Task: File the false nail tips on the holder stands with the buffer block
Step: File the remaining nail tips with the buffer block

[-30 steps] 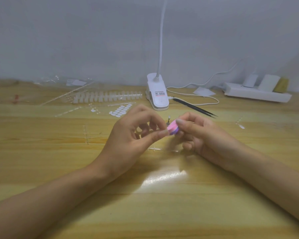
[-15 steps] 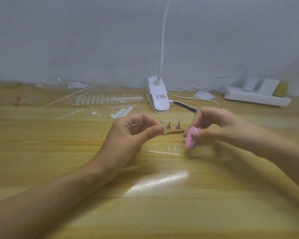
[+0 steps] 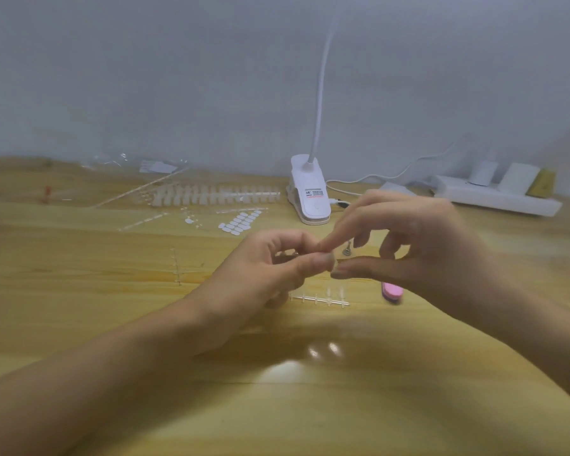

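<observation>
Lying on the wooden table (image 3: 310, 416) below the right hand (image 3: 422, 255), the buffer block (image 3: 392, 291) is untouched: a small pink pad with a purple edge. Both hands meet above it, fingers narrowed; the left hand (image 3: 264, 274) pinches something too blurred to identify. One holder stand (image 3: 347, 250) shows between the fingers. Behind stand a white clip lamp (image 3: 308, 199) and a grey wall.

One head-worn view looks forward and down, close over the wooden table (image 3: 79, 291), edges somewhat blurred.
</observation>
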Motion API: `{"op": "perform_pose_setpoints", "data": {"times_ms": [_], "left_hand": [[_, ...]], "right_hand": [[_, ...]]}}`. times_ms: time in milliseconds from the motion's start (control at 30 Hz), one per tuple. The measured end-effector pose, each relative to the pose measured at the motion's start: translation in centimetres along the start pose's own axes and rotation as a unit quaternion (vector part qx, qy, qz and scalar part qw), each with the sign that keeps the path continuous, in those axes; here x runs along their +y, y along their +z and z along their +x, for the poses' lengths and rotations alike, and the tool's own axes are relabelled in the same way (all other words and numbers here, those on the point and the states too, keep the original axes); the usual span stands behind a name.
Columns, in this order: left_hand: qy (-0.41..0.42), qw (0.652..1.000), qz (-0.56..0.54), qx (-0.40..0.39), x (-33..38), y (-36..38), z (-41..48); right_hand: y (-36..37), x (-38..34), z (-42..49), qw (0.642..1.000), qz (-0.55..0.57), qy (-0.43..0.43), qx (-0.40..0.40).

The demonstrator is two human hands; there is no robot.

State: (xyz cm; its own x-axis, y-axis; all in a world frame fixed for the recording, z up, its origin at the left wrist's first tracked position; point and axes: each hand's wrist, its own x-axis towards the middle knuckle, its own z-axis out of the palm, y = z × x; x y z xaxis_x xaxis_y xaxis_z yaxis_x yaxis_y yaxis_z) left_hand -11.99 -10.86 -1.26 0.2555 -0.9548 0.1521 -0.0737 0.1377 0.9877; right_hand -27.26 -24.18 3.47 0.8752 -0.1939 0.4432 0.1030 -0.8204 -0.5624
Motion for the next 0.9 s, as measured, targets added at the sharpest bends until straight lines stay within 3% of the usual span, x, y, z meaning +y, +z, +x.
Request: {"op": "perform_pose_setpoints", "data": {"times_ms": [167,267,333,400,533,900], "left_hand": [[0.0,1.0,0.027,0.008,1.1,-0.8,1.5],[0.03,0.996,0.06,0.052,1.6,-1.2,2.4],[0.089,0.973,0.18,0.114,1.3,-1.9,2.9],[0.093,0.939,0.301,0.138,0.6,-2.3,3.1],[0.024,0.95,0.295,0.103,-1.4,-1.7,3.7],[0.058,0.953,0.256,0.153,-2.9,-1.1,4.4]], "right_hand": [[0.2,0.5,1.0,0.995,-0.061,-0.037,0.074],[0.6,1.4,1.7,0.993,-0.002,0.006,0.114],[0.7,2.5,1.9,0.991,0.026,0.031,0.125],[1.1,3.7,2.0,0.99,0.031,0.055,0.129],[2.9,5.4,1.8,0.99,0.014,0.075,0.116],[4.7,6.3,1.8,0.986,0.077,0.104,0.101]]}}
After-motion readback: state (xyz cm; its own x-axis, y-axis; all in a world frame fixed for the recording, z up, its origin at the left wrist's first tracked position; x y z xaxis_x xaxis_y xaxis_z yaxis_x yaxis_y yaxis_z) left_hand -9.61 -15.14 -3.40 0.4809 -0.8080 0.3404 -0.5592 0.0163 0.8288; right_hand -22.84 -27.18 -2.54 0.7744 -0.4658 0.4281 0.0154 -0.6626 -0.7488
